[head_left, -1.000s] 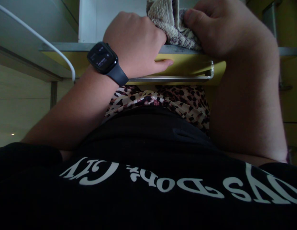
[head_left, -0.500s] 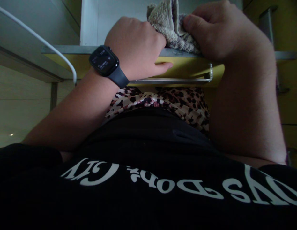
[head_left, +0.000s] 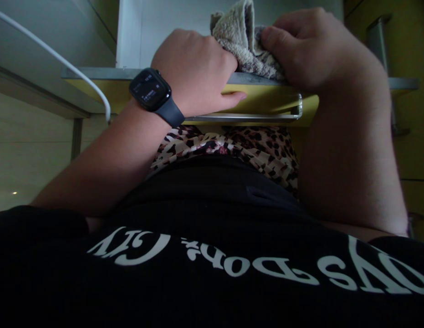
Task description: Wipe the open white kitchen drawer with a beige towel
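A crumpled grey-beige cloth (head_left: 247,52) with a terry texture lies over the top edge of a pulled-out drawer's yellow front (head_left: 266,94). My right hand (head_left: 307,50) is closed on the cloth's right side, thumb on top; the other fingers are mostly hidden. Just left of the cloth, my left hand (head_left: 194,70) hooks over the same edge. Its thumb lies along the outer face, while its fingers are out of sight on the inner side. A black smartwatch (head_left: 150,89) is on my left wrist.
The drawer's pale interior (head_left: 177,18) extends away from me. Below its edge runs a metal handle (head_left: 246,117). A white cable (head_left: 54,57) hangs at the left beside a grey panel. On the right are yellow cabinet fronts with another metal handle (head_left: 377,41).
The drawer, cloth and both hands sit slightly lower in the picture. Both grips look the same as before.
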Demonstrator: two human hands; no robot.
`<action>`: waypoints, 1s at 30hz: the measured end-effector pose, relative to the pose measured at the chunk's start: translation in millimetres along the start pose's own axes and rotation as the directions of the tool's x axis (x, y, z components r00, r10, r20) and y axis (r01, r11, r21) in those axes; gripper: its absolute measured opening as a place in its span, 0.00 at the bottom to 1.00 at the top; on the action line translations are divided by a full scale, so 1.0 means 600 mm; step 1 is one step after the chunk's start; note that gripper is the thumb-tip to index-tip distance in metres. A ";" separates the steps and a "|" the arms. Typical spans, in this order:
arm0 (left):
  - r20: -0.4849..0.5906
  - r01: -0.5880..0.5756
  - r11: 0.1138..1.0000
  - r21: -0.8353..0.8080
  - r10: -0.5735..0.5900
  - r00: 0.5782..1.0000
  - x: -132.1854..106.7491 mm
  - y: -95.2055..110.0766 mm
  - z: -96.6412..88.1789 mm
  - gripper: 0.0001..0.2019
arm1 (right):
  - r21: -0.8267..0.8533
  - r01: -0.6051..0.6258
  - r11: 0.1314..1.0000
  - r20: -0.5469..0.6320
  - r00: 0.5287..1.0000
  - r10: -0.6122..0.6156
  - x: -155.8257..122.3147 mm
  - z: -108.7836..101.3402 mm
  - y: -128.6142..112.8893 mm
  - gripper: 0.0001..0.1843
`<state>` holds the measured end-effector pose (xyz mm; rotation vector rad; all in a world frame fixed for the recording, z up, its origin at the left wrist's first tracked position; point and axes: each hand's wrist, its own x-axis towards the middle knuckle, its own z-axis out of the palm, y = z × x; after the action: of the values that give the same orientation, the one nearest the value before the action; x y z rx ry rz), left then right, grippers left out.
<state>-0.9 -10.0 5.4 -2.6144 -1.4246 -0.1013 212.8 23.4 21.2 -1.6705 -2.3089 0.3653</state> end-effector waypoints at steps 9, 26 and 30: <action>-0.020 -0.012 1.000 -0.020 0.012 1.000 0.001 -0.002 0.005 0.37 | -0.001 0.013 1.000 0.014 1.000 -0.013 0.000 0.000 0.001 0.22; -0.004 -0.009 1.000 0.008 0.009 1.000 0.001 -0.001 0.001 0.36 | -0.018 0.002 1.000 0.013 1.000 -0.002 0.002 0.002 0.004 0.24; 0.012 -0.003 1.000 0.005 0.002 1.000 0.002 -0.001 0.000 0.36 | -0.012 0.005 1.000 0.007 1.000 -0.005 0.001 0.002 0.003 0.23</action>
<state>-0.7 -8.6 5.4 -2.6173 -1.4237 -0.0813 213.6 24.7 19.5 -1.6716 -2.3238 0.3577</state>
